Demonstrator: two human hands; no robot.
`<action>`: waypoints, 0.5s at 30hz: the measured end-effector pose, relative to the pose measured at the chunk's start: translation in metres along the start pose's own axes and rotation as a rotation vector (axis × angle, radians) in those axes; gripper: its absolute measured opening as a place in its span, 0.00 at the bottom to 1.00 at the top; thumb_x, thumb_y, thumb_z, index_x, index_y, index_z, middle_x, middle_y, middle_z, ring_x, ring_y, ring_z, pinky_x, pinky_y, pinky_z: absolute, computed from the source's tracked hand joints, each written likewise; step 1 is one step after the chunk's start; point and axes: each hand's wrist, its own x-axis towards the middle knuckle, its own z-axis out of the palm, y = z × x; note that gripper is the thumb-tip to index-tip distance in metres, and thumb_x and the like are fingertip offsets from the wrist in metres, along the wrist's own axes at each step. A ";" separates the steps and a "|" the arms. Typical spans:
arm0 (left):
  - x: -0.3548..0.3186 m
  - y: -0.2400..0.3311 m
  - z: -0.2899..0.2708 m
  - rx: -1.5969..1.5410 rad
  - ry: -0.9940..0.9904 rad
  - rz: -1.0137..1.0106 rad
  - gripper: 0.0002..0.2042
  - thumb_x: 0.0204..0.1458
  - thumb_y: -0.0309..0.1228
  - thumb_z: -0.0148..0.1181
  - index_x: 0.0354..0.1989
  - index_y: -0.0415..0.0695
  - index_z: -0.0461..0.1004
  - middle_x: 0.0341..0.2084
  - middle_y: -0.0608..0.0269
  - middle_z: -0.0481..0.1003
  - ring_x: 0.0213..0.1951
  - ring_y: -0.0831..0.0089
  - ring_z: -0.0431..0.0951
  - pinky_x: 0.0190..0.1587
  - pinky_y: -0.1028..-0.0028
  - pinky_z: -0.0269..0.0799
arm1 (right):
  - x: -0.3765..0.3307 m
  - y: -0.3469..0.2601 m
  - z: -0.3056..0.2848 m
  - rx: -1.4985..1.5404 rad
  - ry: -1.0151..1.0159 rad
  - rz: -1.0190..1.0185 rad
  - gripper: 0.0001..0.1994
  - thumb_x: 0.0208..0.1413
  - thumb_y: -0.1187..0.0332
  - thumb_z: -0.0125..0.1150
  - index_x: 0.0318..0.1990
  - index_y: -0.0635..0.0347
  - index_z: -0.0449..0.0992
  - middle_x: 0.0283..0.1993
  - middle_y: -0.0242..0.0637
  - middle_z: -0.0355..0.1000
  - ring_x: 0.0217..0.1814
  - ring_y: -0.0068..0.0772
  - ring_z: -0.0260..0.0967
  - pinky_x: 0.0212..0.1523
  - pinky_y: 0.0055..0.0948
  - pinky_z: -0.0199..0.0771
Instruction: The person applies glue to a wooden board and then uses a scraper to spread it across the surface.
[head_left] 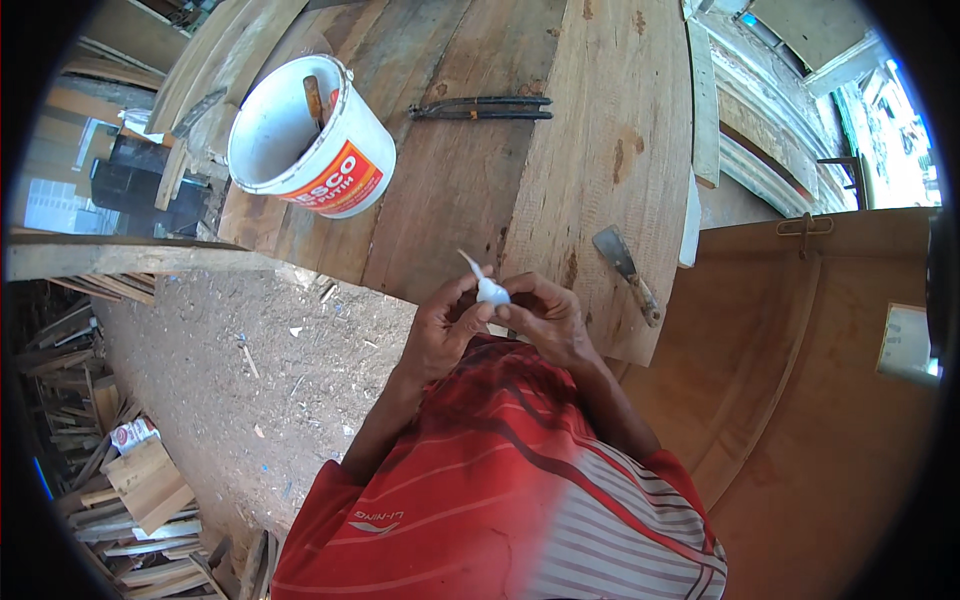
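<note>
Just in front of my chest, at the near edge of the plank tabletop, both hands hold a small white bottle-like piece (492, 292) with a thin, pale pointed tip slanting up to the left. Its exact kind is too small to tell. The fingers of my left hand (447, 325) pinch it from the left. My right hand (548, 318) grips it from the right, thumb and fingertips closed against it. Part of the piece is covered by my fingers.
A white bucket (372, 150) with a wooden-handled tool (314, 100) inside stands on the wooden tabletop (450, 190). Long-handled black pincers (480, 107) lie at the far middle. A scraper (628, 272) rests at the right. Scrap wood (150, 485) is piled at the lower left.
</note>
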 end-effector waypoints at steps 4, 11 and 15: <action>0.015 0.010 -0.028 0.125 -0.055 -0.003 0.18 0.65 0.34 0.65 0.57 0.35 0.76 0.42 0.61 0.80 0.45 0.74 0.80 0.50 0.73 0.76 | 0.017 -0.001 0.022 -0.234 0.016 0.004 0.09 0.66 0.72 0.66 0.50 0.63 0.79 0.43 0.32 0.78 0.45 0.20 0.75 0.43 0.25 0.77; 0.037 -0.001 -0.071 0.325 0.033 0.090 0.12 0.62 0.32 0.67 0.46 0.36 0.79 0.39 0.58 0.80 0.40 0.70 0.80 0.45 0.70 0.75 | 0.069 -0.022 0.022 -0.793 0.121 -0.180 0.14 0.60 0.66 0.69 0.51 0.59 0.80 0.42 0.46 0.77 0.42 0.44 0.77 0.42 0.39 0.77; 0.049 0.000 -0.080 0.437 0.034 0.176 0.11 0.62 0.32 0.67 0.44 0.37 0.79 0.39 0.56 0.80 0.41 0.64 0.80 0.46 0.68 0.75 | 0.133 -0.046 -0.009 -1.107 0.308 -0.317 0.21 0.59 0.66 0.67 0.59 0.61 0.75 0.51 0.49 0.75 0.52 0.56 0.75 0.59 0.48 0.74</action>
